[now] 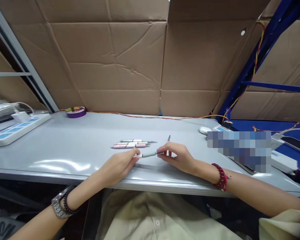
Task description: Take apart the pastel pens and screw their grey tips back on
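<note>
Green-and-white pen (149, 154) sits just below the frame's centre, its white end pinched between the fingers of the left hand (120, 164), its other end in a narrow pinch of the right hand (179, 156). Several pens (130, 146) lie just above, slightly left of centre, on the grey table (90, 140).

1. Table (95, 133): pale, glossy.
2. Tape (76, 114): purple-sided roll, far left.
3. Power strip (20, 128): white and blue, left, beside a white plug (21, 116).
4. Wire (140, 116): red and yellow, along the table's far edge.
5. Cardboard (115, 43): creased, upright beyond the table.
6. Frame (248, 68): blue, right, slanting.
7. White rounded thing (205, 130): far right.
</note>
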Motion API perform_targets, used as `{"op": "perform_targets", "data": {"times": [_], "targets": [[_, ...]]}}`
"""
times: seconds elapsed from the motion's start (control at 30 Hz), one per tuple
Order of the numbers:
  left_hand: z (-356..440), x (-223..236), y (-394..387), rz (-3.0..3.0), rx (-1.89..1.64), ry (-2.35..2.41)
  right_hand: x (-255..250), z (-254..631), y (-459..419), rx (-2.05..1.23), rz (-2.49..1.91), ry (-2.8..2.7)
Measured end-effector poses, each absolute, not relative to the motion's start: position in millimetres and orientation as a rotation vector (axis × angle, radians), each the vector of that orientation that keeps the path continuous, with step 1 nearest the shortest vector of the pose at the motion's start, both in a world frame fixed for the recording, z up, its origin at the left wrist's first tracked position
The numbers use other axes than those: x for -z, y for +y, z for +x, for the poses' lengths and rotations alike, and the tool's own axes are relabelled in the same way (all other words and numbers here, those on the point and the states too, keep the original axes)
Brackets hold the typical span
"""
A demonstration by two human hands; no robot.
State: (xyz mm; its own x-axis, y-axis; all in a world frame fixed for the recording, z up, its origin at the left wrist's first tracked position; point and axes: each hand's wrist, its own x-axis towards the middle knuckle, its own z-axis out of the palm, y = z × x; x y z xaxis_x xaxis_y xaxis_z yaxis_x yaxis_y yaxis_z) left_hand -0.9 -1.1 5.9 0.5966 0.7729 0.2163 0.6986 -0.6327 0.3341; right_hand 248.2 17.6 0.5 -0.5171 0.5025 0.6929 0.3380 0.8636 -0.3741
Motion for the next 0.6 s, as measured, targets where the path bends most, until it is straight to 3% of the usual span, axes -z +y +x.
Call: {"op": "perform_targets", "data": {"times": [0.6], "targets": [[-0.9,-6.1,-1.4,2.621,-0.504,1.209,2.7,250.3,23.8,-0.099,-0.617,-2.267]]}}
